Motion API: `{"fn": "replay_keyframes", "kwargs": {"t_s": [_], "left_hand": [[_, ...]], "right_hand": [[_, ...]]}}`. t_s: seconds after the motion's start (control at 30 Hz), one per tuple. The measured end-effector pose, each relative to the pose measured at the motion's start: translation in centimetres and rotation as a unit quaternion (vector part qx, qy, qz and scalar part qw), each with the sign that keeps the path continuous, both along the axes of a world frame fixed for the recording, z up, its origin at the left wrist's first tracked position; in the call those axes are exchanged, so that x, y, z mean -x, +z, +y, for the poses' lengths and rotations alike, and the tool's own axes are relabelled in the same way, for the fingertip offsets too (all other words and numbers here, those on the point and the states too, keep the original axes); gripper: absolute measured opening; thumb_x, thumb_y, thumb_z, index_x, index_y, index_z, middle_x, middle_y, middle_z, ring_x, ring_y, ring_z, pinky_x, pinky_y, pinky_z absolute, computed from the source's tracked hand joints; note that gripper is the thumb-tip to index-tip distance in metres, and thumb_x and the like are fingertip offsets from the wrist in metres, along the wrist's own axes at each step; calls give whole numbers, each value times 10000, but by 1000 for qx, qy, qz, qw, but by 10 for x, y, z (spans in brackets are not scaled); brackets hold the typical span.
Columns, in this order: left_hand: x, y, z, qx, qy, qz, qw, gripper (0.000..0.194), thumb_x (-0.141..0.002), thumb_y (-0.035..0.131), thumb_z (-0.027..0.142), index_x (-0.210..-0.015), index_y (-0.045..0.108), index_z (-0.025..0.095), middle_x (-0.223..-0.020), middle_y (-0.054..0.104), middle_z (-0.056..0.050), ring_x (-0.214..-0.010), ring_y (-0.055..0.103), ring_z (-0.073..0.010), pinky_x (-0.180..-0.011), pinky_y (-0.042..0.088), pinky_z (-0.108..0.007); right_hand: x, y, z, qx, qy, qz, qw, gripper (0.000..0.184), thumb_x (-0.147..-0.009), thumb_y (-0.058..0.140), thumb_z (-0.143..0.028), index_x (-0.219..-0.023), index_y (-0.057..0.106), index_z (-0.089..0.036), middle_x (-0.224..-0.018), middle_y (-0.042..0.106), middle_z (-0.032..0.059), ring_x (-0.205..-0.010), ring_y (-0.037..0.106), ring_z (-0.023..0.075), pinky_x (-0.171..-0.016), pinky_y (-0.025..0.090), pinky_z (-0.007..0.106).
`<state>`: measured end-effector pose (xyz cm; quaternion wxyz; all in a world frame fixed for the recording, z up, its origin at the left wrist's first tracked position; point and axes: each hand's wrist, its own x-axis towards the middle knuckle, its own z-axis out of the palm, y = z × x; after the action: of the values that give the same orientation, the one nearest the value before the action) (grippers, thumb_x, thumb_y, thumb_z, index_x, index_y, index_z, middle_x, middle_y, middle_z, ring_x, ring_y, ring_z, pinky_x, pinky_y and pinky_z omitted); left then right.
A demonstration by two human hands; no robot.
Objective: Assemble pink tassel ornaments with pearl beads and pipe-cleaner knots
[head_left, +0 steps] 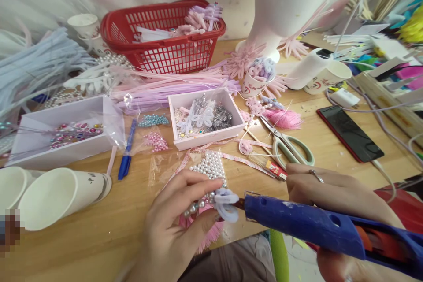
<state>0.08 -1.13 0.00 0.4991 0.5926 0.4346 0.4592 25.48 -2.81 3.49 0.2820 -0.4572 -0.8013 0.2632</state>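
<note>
My left hand (178,216) pinches a pale blue pipe-cleaner loop (227,205) between thumb and fingers. Pearl beads (197,206) and a pink fringe tassel (209,233) hang from the same piece, partly hidden by the fingers. My right hand (337,189) is wrapped round a blue hot glue gun (297,220), which points left. Its nozzle tip meets or nearly meets the right side of the loop; I cannot tell which. Just behind the left fingers lies a clear bag of white pearl beads (209,165).
Green-handled scissors (294,147), a phone (350,132) and a pink tassel (284,119) lie to the right. White boxes of beads (206,139) (66,154), a blue pen (127,154) and paper cups (62,198) stand left and centre. A red basket (161,55) is behind.
</note>
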Motion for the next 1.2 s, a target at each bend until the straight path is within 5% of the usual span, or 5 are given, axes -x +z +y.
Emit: {"fn": "replay_keyframes", "kwargs": {"t_s": [0.27,0.77,0.97,1.2], "left_hand": [[-2,0,-1,-7,11,8,1000,286,-872,797,185,-1103,814,353,-1038,702,-12,-963,649,-155,-831,522,-209],[2,-3,4,-20,0,10,1000,297,-844,815,161,-1078,824,345,-999,719,-10,-951,673,-154,-812,537,-200],[4,-3,6,-38,-14,24,999,283,-848,805,159,-1081,828,317,-997,741,-42,-923,699,-182,-750,571,-229],[2,-2,7,-43,-3,20,999,265,-842,816,169,-1065,833,311,-984,750,-41,-902,708,-175,-761,583,-224]], "right_hand": [[11,8,-1,38,-71,74,994,568,-864,604,-759,-668,432,-254,-580,337,-64,-482,264,154,-520,258,327],[-6,11,2,76,14,87,993,478,-947,526,-705,-765,507,-264,-626,515,-24,-551,495,175,-510,309,343],[-11,10,2,87,25,71,993,432,-920,588,-685,-776,512,-285,-578,427,-51,-471,391,172,-530,373,354],[-14,10,1,76,24,40,996,462,-935,534,-708,-779,482,-276,-609,447,-39,-512,427,177,-492,296,348]]}}
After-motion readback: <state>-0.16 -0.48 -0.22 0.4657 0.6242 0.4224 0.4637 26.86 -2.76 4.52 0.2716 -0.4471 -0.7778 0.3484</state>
